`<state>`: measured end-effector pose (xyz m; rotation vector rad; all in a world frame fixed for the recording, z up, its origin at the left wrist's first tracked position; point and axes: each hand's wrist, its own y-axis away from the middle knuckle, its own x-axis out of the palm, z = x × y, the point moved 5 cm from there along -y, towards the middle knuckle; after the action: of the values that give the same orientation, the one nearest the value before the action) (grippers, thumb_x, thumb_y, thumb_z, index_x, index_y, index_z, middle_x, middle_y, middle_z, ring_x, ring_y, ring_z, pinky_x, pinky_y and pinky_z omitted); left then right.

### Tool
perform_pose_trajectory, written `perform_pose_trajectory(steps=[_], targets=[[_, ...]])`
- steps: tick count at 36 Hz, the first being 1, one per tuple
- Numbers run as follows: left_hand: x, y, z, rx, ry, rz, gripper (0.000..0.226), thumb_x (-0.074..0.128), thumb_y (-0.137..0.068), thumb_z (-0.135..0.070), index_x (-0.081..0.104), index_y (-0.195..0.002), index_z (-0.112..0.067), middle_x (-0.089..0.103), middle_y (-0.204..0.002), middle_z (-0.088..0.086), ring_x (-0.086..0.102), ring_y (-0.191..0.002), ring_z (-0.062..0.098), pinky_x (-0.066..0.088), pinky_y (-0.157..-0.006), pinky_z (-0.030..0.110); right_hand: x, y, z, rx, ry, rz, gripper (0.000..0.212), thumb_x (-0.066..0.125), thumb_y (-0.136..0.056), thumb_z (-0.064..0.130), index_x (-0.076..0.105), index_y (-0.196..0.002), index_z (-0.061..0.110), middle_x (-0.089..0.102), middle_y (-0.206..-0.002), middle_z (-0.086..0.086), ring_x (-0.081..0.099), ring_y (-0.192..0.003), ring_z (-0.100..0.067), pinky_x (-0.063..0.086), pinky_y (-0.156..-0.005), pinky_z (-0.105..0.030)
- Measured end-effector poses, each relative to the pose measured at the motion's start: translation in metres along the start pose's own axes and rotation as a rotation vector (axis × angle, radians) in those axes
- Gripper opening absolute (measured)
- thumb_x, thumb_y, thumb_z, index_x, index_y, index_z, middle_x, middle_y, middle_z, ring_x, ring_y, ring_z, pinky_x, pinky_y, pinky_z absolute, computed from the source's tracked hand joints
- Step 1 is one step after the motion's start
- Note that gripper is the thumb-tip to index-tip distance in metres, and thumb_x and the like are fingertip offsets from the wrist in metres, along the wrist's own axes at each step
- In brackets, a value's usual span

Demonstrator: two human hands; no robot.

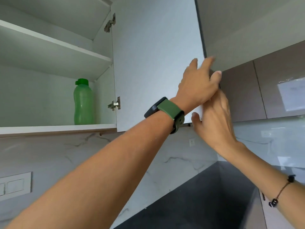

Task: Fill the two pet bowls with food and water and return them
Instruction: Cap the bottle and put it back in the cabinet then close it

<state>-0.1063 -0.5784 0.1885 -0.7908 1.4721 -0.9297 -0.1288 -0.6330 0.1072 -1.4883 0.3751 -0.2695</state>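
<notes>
White wall cupboard with open door, marbled backsplash, dark countertop, taupe neighbouring cupboards.

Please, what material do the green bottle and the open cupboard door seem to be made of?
The green bottle looks like translucent plastic: light passes softly through its matte body, and the cap is opaque. The cupboard door seems to be laminated board with a matte white inner face, faintly speckled; metal hinges hold it.
</notes>
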Motion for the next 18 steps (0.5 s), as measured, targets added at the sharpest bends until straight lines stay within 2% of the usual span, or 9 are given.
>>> perform_pose_trajectory(steps=[2, 4, 7, 9, 11, 16, 18], targets=[[0.016, -0.008, -0.003, 0.004, -0.082, 0.064, 0.044, 0.041, -0.096, -0.034, 0.043, -0.139, -0.025, 0.017, -0.156, 0.013, 0.016, -0.144, 0.03, 0.028, -0.11, 0.052, 0.005, 0.0, -0.012, 0.101, -0.168, 0.041, 0.062, 0.06, -0.077, 0.004, 0.038, -0.135, -0.001, 0.042, -0.135, -0.02, 0.036, -0.127, -0.034, 0.038, -0.103, -0.044], [0.03, -0.012, -0.003, -0.006, -0.162, 0.139, 0.038, 0.041, -0.096, -0.034, 0.054, -0.13, -0.024, 0.006, -0.158, 0.011, 0.01, -0.144, 0.031, 0.027, -0.108, 0.058, 0.01, -0.001, -0.017, 0.173, -0.29, 0.043, 0.062, 0.058, -0.077, 0.002, 0.036, -0.135, 0.001, 0.043, -0.131, -0.017, 0.045, -0.114, -0.029, 0.044, -0.09, -0.037], [0.043, -0.01, -0.004, -0.043, -0.23, 0.166, 0.033, 0.04, -0.096, -0.032, 0.068, -0.098, -0.015, -0.006, -0.159, 0.004, 0.002, -0.145, 0.029, 0.023, -0.106, 0.063, 0.012, -0.002, -0.02, 0.214, -0.34, -0.008, 0.044, 0.054, -0.081, 0.002, 0.045, -0.124, 0.0, 0.052, -0.113, -0.015, 0.051, -0.093, -0.022, 0.041, -0.07, -0.024], [0.044, -0.007, -0.006, -0.057, -0.221, 0.114, 0.032, 0.039, -0.096, -0.029, 0.059, -0.078, -0.012, -0.007, -0.16, 0.004, 0.0, -0.145, 0.028, 0.02, -0.108, 0.061, 0.011, -0.002, -0.023, 0.219, -0.384, -0.068, 0.03, 0.052, -0.083, 0.0, 0.051, -0.112, -0.003, 0.054, -0.098, -0.012, 0.048, -0.082, -0.015, 0.034, -0.058, -0.009], [0.044, -0.006, -0.009, -0.058, -0.212, 0.081, 0.029, 0.039, -0.095, -0.025, 0.05, -0.071, -0.012, -0.007, -0.159, 0.007, 0.001, -0.145, 0.03, 0.021, -0.11, 0.058, 0.011, 0.0, -0.027, 0.228, -0.391, -0.114, 0.017, 0.047, -0.082, -0.005, 0.052, -0.095, 0.004, 0.05, -0.084, -0.01, 0.042, -0.073, -0.015, 0.031, -0.051, -0.004], [0.032, -0.002, -0.015, -0.02, -0.248, 0.02, 0.043, 0.04, -0.093, -0.021, 0.032, -0.051, -0.015, -0.002, -0.156, 0.024, 0.009, -0.139, 0.039, 0.023, -0.112, 0.046, 0.003, 0.004, -0.021, 0.276, -0.397, -0.244, 0.026, 0.035, -0.075, 0.001, 0.028, -0.061, 0.021, 0.028, -0.056, 0.007, 0.022, -0.052, -0.005, 0.026, -0.046, -0.011], [0.023, 0.003, -0.015, 0.011, -0.287, -0.009, 0.044, 0.039, -0.093, -0.019, 0.029, -0.05, -0.015, 0.001, -0.153, 0.03, 0.011, -0.139, 0.042, 0.021, -0.112, 0.046, -0.002, 0.006, -0.012, 0.28, -0.479, -0.302, 0.032, 0.044, -0.075, -0.004, 0.031, -0.062, 0.023, 0.035, -0.059, 0.005, 0.031, -0.056, -0.01, 0.022, -0.051, -0.014]])
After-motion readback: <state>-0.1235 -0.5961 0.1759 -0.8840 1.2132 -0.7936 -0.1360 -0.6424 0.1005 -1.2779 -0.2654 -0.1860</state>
